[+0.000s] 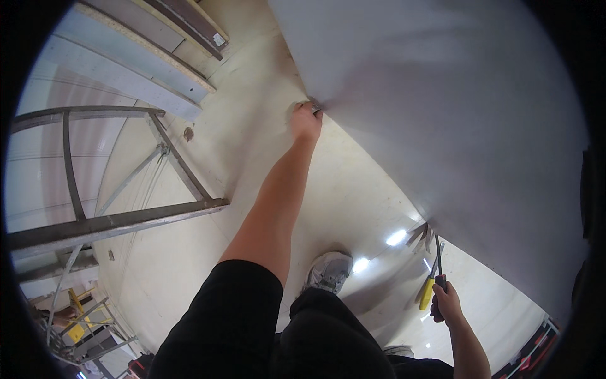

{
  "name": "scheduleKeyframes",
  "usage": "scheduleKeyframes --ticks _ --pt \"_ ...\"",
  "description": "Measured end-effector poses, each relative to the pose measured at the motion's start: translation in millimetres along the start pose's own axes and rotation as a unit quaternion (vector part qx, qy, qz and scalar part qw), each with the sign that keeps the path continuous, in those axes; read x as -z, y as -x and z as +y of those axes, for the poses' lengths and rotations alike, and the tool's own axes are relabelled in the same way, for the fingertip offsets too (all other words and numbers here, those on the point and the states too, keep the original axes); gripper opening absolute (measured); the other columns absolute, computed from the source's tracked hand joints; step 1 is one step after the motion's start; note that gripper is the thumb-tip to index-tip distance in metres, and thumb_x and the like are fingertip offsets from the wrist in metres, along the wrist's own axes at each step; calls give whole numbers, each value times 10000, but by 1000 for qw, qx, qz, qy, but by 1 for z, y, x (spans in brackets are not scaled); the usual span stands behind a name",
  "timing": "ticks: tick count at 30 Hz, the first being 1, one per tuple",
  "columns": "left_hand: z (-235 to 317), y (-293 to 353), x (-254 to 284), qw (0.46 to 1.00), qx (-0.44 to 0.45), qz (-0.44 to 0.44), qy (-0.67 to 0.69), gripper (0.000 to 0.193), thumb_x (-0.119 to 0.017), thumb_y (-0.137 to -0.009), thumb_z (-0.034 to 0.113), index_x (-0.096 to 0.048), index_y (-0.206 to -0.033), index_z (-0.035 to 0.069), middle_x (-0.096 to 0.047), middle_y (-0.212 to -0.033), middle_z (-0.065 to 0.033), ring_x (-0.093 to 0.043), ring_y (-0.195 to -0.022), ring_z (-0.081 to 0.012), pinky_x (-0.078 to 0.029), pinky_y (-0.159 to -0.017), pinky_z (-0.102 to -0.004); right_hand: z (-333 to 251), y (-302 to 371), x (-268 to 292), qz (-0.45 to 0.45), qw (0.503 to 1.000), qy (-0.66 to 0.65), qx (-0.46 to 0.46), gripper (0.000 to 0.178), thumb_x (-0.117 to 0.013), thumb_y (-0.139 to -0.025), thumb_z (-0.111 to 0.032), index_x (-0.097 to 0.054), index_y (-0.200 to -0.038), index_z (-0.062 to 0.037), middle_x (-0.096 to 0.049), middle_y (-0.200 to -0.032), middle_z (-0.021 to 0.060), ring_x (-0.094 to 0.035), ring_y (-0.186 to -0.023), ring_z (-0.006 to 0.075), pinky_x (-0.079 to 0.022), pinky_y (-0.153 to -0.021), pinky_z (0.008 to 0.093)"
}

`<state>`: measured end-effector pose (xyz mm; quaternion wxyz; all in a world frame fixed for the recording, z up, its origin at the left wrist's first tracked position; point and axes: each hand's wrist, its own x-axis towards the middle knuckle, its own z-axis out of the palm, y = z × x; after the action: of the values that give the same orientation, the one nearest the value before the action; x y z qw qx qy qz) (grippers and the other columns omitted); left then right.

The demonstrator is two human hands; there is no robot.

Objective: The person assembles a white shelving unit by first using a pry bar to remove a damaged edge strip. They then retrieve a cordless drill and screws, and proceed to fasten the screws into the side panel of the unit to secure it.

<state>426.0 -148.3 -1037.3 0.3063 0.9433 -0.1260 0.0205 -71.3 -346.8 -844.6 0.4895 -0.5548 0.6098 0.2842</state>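
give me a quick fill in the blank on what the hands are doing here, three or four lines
1. The left hand grips the edge of a large ____ panel.
2. The right hand holds tools, one with a ____ handle.
3. A grey ____ shows on the glossy floor below the left arm.
4. A metal frame stands on the person's ____ side.

Missing words: white; yellow; shoe; left

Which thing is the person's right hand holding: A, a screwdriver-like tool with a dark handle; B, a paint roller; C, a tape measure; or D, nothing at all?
A: the right hand is closed around the dark handle of a slim tool, its metal shaft pointing up toward the large grey panel.
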Motion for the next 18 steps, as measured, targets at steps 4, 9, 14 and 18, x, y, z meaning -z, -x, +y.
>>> scheduleKeyframes --ticks 4,9,14,18 --pt "-3 0 1 998 -17 60 32 255 -779 -687 182 -706 -898 57 -656 -872 -149 -619 -846 -323 -505 -764 -395 9 -16 -13 -2 1000 -17 17 185 -503 -929 -215 -449 -989 -48 -465 -618 24 -488 -432 134 -448 -398 298" --pt "-2 1 -3 998 16 53 41 205 -763 -684 192 -722 -846 75 -661 -842 -151 -633 -787 -319 -512 -743 -389 8 -12 -14 -4 999 -26 21 228 -528 -913 -251 -467 -954 -36 -522 -618 52 -522 -429 144 -468 -384 303" --pt "-7 2 -12 993 2 96 65 231 -745 -681 222 -724 -861 79 -663 -814 -148 -639 -779 -316 -515 -739 -388 5 -11 -11 -5 1000 -20 18 218 -522 -911 -248 -467 -961 -43 -499 -610 38 -512 -418 136 -463 -377 295" --pt "-10 -5 -5 996 -42 57 50 225 -734 -696 219 -722 -868 74 -677 -836 -144 -648 -789 -308 -519 -742 -379 6 -11 -2 7 1000 -2 11 218 -522 -909 -248 -467 -963 -44 -499 -626 35 -502 -414 127 -444 -352 292"
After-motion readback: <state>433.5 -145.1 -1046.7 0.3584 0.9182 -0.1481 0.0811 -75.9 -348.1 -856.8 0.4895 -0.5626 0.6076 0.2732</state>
